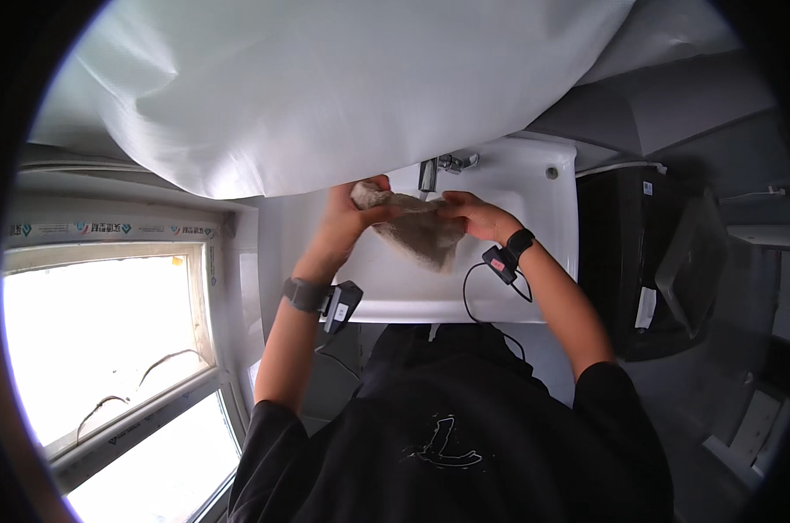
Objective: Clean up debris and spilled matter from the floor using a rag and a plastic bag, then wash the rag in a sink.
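A beige cloth (pixel 421 238) hangs bunched between my two hands over a white washbasin (pixel 395 291). My left hand (pixel 355 212) grips its left end, with a fold of it showing between thumb and fingers. At the cloth's right edge, my right hand (pixel 476 217) pinches the fabric. Just behind the cloth stands a chrome faucet (pixel 429 175) with its lever to the right; a thin stream seems to come from the spout. The lower part of the cloth droops toward the basin's floor; whether it touches is hard to tell.
A large white plastic sheet (pixel 316 91) hangs over the basin's far left side. To the right is a black appliance (pixel 610 261) with a raised lid (pixel 692 261). A window (pixel 100 340) is on the left. Cables run from the wrist-worn devices (pixel 342 307).
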The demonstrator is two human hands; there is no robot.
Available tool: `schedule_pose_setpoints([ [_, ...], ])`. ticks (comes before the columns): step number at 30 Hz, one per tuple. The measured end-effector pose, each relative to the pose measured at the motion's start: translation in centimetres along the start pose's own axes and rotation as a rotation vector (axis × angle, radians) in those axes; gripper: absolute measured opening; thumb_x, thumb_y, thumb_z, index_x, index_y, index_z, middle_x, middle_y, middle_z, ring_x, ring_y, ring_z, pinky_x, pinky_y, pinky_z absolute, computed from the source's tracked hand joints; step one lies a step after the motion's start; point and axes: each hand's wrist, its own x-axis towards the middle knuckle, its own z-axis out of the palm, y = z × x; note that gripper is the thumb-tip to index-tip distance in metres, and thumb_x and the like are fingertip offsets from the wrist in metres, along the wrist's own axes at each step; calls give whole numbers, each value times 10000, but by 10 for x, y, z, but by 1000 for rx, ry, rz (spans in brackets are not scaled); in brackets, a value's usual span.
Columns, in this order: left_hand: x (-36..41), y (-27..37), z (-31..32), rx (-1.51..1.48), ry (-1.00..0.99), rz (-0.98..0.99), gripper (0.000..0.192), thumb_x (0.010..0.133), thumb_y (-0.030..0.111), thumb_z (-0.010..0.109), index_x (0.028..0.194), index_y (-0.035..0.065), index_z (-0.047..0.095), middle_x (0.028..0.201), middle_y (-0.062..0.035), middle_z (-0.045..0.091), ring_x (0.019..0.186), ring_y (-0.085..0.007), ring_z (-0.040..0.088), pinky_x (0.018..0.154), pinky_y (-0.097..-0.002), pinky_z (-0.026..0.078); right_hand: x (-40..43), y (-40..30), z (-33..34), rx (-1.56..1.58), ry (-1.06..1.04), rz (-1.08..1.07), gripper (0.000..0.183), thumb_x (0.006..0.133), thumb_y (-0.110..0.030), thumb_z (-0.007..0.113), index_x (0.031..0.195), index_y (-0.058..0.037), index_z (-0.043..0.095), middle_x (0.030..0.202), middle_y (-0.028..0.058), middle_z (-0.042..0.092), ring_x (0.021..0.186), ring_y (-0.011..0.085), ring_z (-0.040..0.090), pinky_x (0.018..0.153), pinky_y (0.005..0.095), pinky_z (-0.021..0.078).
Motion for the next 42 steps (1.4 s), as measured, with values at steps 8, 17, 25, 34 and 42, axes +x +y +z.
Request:
schedule_pose_setpoints([
  [8, -1, -4, -33, 446, 266, 367, 202, 803, -27, 699, 1003, -17, 667, 914, -88, 709, 843, -159, 663, 789, -281, 529, 5, -12, 1, -390, -151, 360, 595, 862, -319, 725, 1325, -10, 514, 1194, 96, 610, 1026, 152, 594, 844, 280, 499],
  [17, 1, -44, -35, 1202, 523, 225, 301, 929, 319, 583, 794, 54, 628, 735, -142, 625, 657, -335, 622, 597, -419, 482, 16, -28, -13, -1027, 102, -714, 478, 809, -238, 763, 597, 12, 415, 646, 73, 423, 622, 172, 432, 594, 355, 371],
  [25, 18, -102, -24, 129, 342, -55, 343, 859, 340, 731, 782, 32, 599, 670, -34, 597, 618, -137, 575, 591, -285, 479, -10, -8, -40, -1014, 121, -222, 433, 830, -86, 730, 664, -71, 331, 703, -9, 422, 649, 62, 353, 581, 272, 333],
  [34, 76, -156, 14, 59, 51, -10, 192, 813, -11, 671, 1001, 11, 634, 1005, -70, 627, 874, -195, 631, 785, -298, 511, -51, 1, -89, -915, 496, -312, 296, 921, -298, 645, 1047, -33, 604, 885, 110, 656, 814, 160, 599, 758, 327, 476],
  [42, 98, -148, 49, 551, 295, 199, 166, 804, 143, 583, 866, 12, 665, 774, -258, 628, 723, -450, 609, 638, -450, 487, -77, -33, -60, -860, 349, -35, 284, 869, -205, 731, 1030, 21, 670, 937, 49, 689, 861, 108, 606, 797, 266, 485],
])
